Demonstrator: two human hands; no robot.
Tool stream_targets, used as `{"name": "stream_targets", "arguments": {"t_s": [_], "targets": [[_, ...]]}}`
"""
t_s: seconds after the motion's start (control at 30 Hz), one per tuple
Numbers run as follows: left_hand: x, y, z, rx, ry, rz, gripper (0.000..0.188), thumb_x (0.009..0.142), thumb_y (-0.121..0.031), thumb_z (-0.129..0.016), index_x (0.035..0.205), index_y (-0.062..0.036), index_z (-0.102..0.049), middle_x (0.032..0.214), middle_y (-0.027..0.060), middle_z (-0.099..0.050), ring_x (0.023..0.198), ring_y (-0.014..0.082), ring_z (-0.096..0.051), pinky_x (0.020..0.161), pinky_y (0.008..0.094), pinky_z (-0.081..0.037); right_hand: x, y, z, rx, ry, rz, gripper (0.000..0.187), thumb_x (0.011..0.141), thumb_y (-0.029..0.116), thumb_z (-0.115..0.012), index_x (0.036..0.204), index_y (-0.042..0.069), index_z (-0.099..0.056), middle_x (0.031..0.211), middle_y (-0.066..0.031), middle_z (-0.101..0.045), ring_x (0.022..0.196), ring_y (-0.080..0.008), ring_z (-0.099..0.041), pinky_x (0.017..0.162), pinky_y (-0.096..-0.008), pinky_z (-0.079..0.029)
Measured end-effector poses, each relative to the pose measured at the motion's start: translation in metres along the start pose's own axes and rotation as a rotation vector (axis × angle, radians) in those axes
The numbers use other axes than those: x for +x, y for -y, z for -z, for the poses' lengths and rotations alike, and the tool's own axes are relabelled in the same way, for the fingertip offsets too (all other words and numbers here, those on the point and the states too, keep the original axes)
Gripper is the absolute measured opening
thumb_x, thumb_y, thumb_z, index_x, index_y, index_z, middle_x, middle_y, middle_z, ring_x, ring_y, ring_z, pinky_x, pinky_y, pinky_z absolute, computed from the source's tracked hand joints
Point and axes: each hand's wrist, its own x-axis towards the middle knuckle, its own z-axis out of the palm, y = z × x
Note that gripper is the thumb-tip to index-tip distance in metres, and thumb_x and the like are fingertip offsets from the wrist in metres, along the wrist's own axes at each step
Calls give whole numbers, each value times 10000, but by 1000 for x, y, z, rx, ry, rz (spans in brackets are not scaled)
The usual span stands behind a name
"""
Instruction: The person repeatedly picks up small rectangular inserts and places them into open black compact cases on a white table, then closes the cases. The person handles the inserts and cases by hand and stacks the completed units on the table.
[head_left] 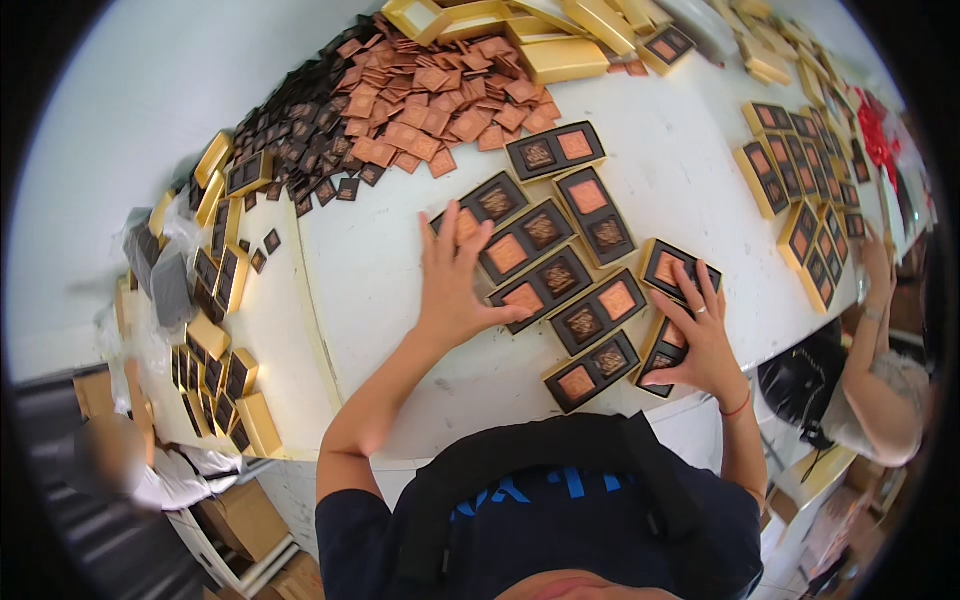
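Left hand (452, 285) lies flat, fingers spread, on a tray (480, 207). Right hand (700, 340), fingers open too, presses two trays (668, 268) (table (400, 290) crowded).

Open white table (390, 300) left of the left hand (452, 275), bare to the seam. Blocked ahead by a heap of copper and dark squares (400, 110). Crowded between both hands with flat two-slot trays (560, 285). Bare strip right of the right hand (700, 335), then gold boxes (800, 200).
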Motion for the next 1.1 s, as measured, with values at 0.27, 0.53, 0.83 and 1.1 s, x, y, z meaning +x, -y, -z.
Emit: {"name": "stream_targets", "arguments": {"t_s": [0.27, 0.53, 0.83, 1.1], "targets": [[59, -48, -79, -46, -177, 55, 1114, 636, -759, -767, 1482, -127, -413, 1623, 285, -136, 1433, 645, -59, 1139, 720, -140, 11, -81, 50, -291, -41, -33, 1145, 645, 816, -664, 1530, 126, -437, 1639, -139, -301, 1519, -438, -167, 1216, -576, -121], [17, 92, 26, 18, -425, 296, 1053, 769, -565, -814, 1560, -90, -307, 1624, 259, -175, 1512, 434, -125, 1218, 553, -119, 17, -117, 57, -492, -255, 33, 888, 881, 653, -597, 1563, 133, -367, 1624, -92, -337, 1536, -344, -196, 1217, -571, -187], [-169, 259, 199, 716, -225, 683, 708, 933, -456, -647, 1476, -41, -462, 1607, 186, -320, 1510, 469, -150, 1208, 566, -184, 163, 42, 45, 64, -134, 381, 505, 835, 15, -737, 1321, 101, -634, 1450, -140, -519, 1447, -370, -368, 1164, -483, -317], [-163, 120, 143, 384, -260, 564, 472, 920, -192, -682, 1356, -72, -542, 1563, 252, -351, 1377, 520, -388, 1120, 542, -367, 323, 139, -58, -151, -101, 434, 272, 875, 266, -711, 969, 17, -655, 958, -193, -664, 926, -363, -668, 767, -454, -541]]}}
